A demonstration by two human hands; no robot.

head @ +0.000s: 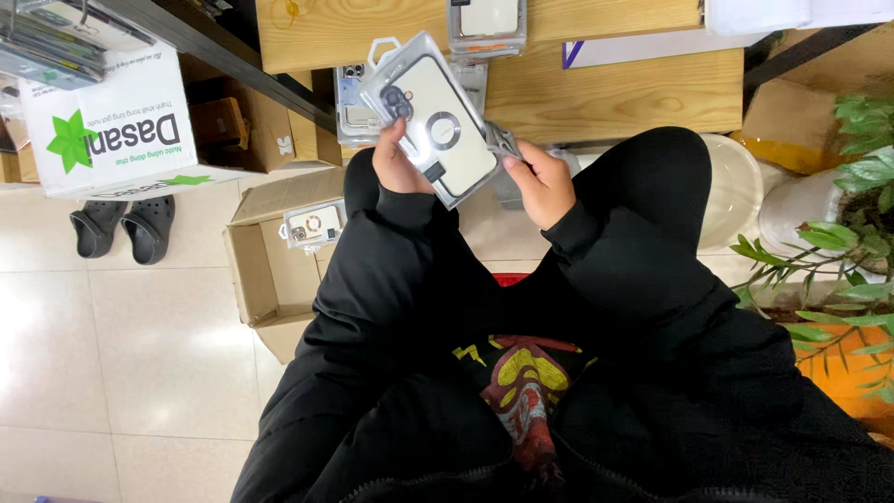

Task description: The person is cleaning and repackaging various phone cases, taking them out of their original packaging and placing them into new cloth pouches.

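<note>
Two hands hold a clear plastic package with a white phone case inside (436, 119), tilted, above the person's lap and just in front of the light wooden surface (596, 88). The left hand (399, 164) grips its lower left edge, thumb on the front. The right hand (543, 183) pinches the package's right edge. Similar packaged cases (485, 26) lie on the surface, and another (314, 224) rests in an open brown cardboard box (256, 265) on the floor.
</note>
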